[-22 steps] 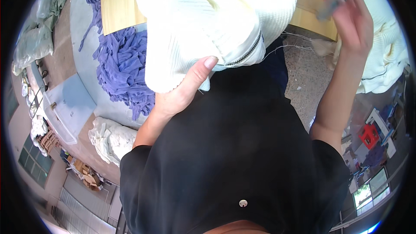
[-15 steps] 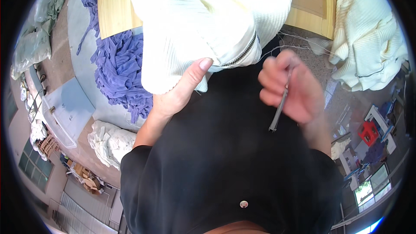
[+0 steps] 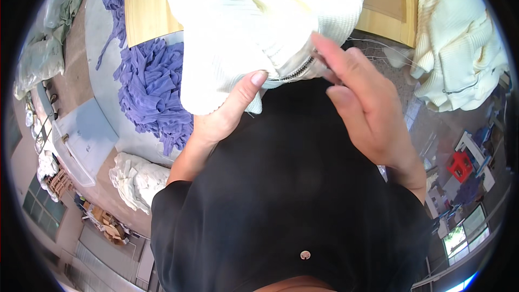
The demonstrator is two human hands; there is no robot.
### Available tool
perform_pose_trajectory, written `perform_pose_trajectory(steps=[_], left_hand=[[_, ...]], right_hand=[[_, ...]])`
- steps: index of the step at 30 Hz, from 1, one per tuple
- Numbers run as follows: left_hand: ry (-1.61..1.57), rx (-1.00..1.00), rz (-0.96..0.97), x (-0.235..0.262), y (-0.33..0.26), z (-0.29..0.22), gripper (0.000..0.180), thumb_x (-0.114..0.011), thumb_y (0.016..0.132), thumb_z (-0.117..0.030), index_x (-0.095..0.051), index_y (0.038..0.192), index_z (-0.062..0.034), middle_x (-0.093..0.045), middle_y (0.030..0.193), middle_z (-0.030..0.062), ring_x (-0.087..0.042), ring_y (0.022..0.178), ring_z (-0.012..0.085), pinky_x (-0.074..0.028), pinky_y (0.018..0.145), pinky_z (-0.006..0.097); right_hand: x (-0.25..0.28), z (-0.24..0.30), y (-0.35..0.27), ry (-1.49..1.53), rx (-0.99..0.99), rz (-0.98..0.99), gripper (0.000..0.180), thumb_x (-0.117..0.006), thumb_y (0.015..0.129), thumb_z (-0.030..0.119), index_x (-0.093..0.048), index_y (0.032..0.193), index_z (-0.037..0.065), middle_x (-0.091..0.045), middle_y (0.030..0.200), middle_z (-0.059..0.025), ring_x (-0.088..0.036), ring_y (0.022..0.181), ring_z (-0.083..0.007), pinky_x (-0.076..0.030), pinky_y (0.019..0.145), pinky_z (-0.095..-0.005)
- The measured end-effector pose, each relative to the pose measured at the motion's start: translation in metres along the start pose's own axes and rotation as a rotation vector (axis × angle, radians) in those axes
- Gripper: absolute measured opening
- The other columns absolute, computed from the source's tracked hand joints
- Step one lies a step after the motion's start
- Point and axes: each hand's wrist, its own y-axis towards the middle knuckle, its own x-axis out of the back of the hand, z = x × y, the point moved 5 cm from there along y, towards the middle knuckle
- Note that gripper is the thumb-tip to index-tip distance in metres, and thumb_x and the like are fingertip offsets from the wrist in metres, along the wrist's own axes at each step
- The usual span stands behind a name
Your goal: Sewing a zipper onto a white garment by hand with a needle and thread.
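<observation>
A white ribbed knit garment (image 3: pixel 227 27) with a dark metal zipper (image 3: pixel 300 71) along its lower edge lies over the wooden table in front of me. My left hand (image 3: pixel 224 111) grips that edge, thumb on top beside the zipper's left end, its other fingers hidden under the cloth. At the zipper's right end is my right hand (image 3: pixel 367 97), blurred at the fingertips, index finger stretched over the fabric and thumb below. Between them a small grey bit of a slim metal tool (image 3: pixel 331 77) shows; most of it is hidden.
Purple fabric strips (image 3: pixel 148 86) are heaped left of the table (image 3: pixel 154 11). Another white knit garment (image 3: pixel 459 48) hangs at the right, with loose threads beside it. A white cloth bundle (image 3: pixel 138 178) lies at the lower left, and a red stool (image 3: pixel 459 166) stands at the far right.
My right hand has moved up and left onto the garment by the zipper's right end. The slim metal tool, earlier plainly visible in it, is now mostly hidden. My left hand keeps its grip.
</observation>
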Motion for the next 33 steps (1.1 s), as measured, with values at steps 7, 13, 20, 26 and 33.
perform_pose_trajectory(steps=[7, 13, 20, 26, 33], left_hand=[[0.020, -0.032, -0.016, 0.003, 0.001, 0.000, 0.033, -0.070, 0.080, -0.005, -0.057, 0.109, 0.0035, -0.061, 0.099, 0.0077, -0.057, 0.090, 0.0161, -0.045, 0.081, 0.027], [-0.004, 0.010, -0.028, 0.003, 0.000, 0.000, 0.033, -0.070, 0.080, -0.005, -0.057, 0.109, 0.0031, -0.061, 0.099, 0.0075, -0.057, 0.089, 0.0162, -0.045, 0.080, 0.027], [-0.001, -0.016, -0.012, 0.001, 0.000, -0.001, 0.033, -0.069, 0.080, -0.005, -0.057, 0.109, 0.0031, -0.062, 0.099, 0.0077, -0.057, 0.089, 0.0162, -0.045, 0.080, 0.027], [-0.001, 0.021, -0.011, -0.001, -0.002, -0.002, 0.034, -0.069, 0.081, -0.006, -0.056, 0.111, 0.0034, -0.061, 0.101, 0.0082, -0.057, 0.090, 0.0165, -0.045, 0.081, 0.027], [-0.011, 0.035, -0.113, -0.001, 0.000, -0.003, 0.033, -0.068, 0.083, -0.007, -0.055, 0.111, 0.0040, -0.061, 0.100, 0.0078, -0.057, 0.090, 0.0158, -0.045, 0.081, 0.026]], right_hand=[[0.002, 0.012, 0.004, -0.416, 0.271, -0.106, 0.040, -0.071, 0.063, -0.004, -0.066, 0.102, 0.003, -0.050, 0.068, -0.0051, -0.049, 0.059, -0.0213, -0.038, 0.052, -0.0309], [-0.006, 0.011, 0.006, -0.478, 0.380, -0.161, 0.041, -0.073, 0.060, -0.002, -0.066, 0.101, 0.004, -0.047, 0.066, -0.0024, -0.047, 0.057, -0.0187, -0.036, 0.050, -0.0303], [-0.009, 0.012, 0.008, -0.494, 0.381, -0.174, 0.039, -0.072, 0.062, 0.000, -0.065, 0.100, 0.003, -0.046, 0.066, -0.0024, -0.047, 0.057, -0.0187, -0.036, 0.050, -0.0303], [-0.012, 0.017, 0.009, -0.594, 0.404, -0.206, 0.030, -0.071, 0.067, 0.005, -0.065, 0.096, 0.001, -0.046, 0.067, -0.0027, -0.047, 0.058, -0.0179, -0.036, 0.050, -0.0298], [-0.017, 0.017, 0.007, -0.632, 0.406, -0.163, 0.024, -0.066, 0.068, 0.008, -0.063, 0.091, 0.002, -0.046, 0.069, -0.0017, -0.048, 0.060, -0.0153, -0.036, 0.050, -0.0272]])
